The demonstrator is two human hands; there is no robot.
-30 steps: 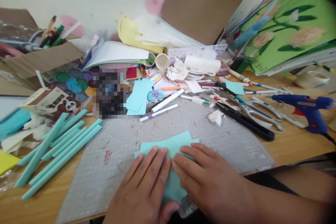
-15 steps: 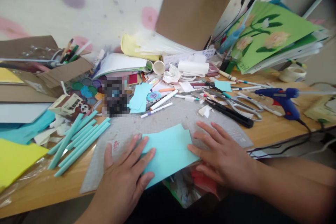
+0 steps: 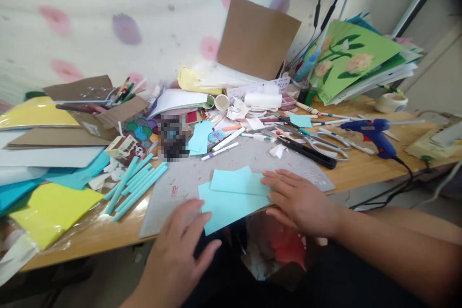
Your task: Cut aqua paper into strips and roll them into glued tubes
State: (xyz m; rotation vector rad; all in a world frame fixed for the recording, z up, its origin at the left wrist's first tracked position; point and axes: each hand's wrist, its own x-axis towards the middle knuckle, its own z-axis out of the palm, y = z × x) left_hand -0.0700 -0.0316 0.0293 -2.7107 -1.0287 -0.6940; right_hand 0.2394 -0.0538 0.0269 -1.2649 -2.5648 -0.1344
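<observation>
Two light-blue pieces of paper lie overlapped at the front edge of the grey cutting mat [image 3: 173,207]. The smaller piece [image 3: 234,181] rests on top of the larger sheet [image 3: 231,211]. My right hand [image 3: 299,197] lies on the right end of the papers, its fingers stretched out over their edge. At the lower left, my left hand [image 3: 187,240] has its fingers spread, with the fingertips at the left edge of the larger sheet. Whether those fingertips touch the paper I cannot tell.
Rolled light-blue paper tubes [image 3: 140,192] lie to the left, beyond them yellow sheets [image 3: 54,211]. Behind the mat are scissors [image 3: 325,142], a black utility knife [image 3: 306,151] and several pens. A blue glue gun [image 3: 375,134] stands at the right, its cord hanging over the table edge.
The smaller paper now shows as a separate piece, shifted up on the larger sheet. My left hand has drawn back down off the paper; my right stays at its right end. The view has shifted.
</observation>
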